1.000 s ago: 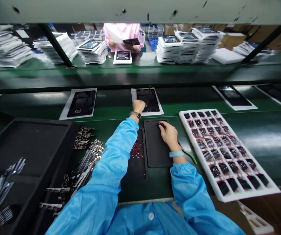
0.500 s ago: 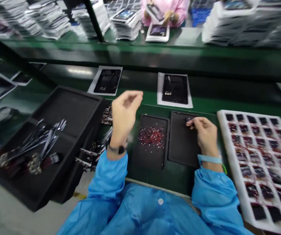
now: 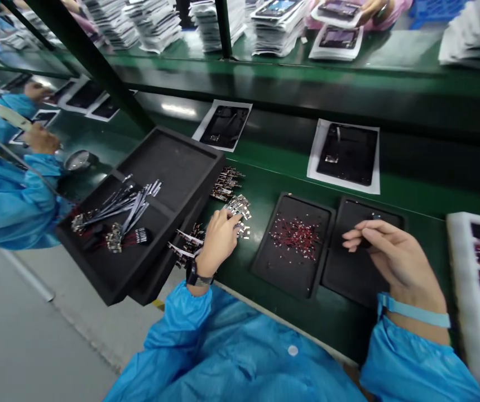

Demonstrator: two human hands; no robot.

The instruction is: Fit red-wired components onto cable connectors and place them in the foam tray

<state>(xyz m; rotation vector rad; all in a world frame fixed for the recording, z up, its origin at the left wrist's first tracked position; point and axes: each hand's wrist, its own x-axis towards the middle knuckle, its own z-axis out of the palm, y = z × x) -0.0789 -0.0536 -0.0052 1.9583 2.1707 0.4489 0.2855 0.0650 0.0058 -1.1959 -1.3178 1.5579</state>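
Observation:
On the left, my left hand (image 3: 220, 237) rests its fingertips at a loose pile of small circuit boards (image 3: 239, 206); finger and thumb look apart, and no board is visibly lifted. Over the right-hand black tray (image 3: 340, 279) hovers my right hand (image 3: 397, 254), fingers loosely stretched with nothing visible between them. A tiny dark part (image 3: 376, 216) shows just beyond its knuckles. Between my hands lies another black tray (image 3: 273, 268), with a heap of tiny parts on red wires (image 3: 298, 237).
Stacked black bins (image 3: 173, 145) at left hold parts with ribbon cables (image 3: 135, 201). Two dark panels (image 3: 225, 125) (image 3: 346, 153) on white sheets lie behind. A white foam tray (image 3: 460, 268) stands right. Co-workers sit left and across, below stacks of paper-wrapped panels (image 3: 277, 28).
My left hand has come down from the air to the circuit boards. My right hand's fingers have loosened from a pinch. The view has swung left.

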